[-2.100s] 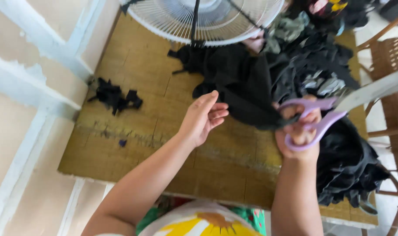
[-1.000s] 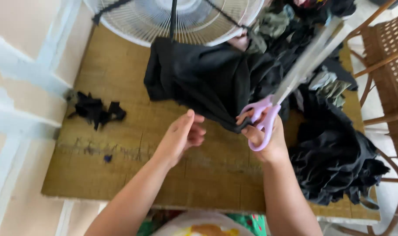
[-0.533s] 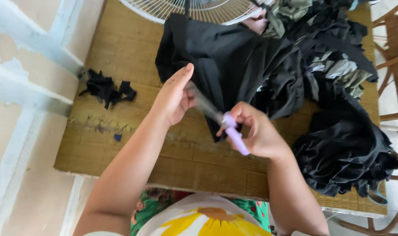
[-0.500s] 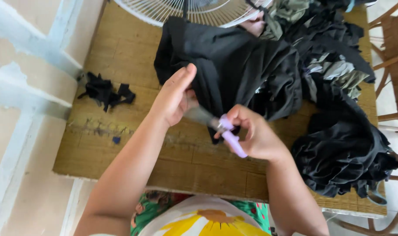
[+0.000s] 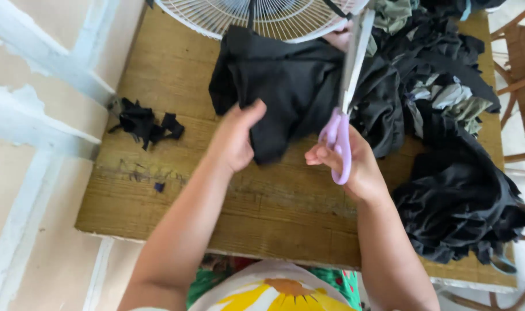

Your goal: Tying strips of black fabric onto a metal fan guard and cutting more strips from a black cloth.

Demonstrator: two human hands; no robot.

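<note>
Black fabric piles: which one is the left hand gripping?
The spread black cloth below the fan; the left hand pinches its lower edge.

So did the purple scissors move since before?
Yes. The purple scissors swung from lying across the black cloth to pointing up toward the white fan.

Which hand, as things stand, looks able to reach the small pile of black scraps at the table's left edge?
Probably the left hand: it grips only the black cloth, and bare wooden table lies between it and the scraps. The right hand holds the scissors, farther off.
</note>
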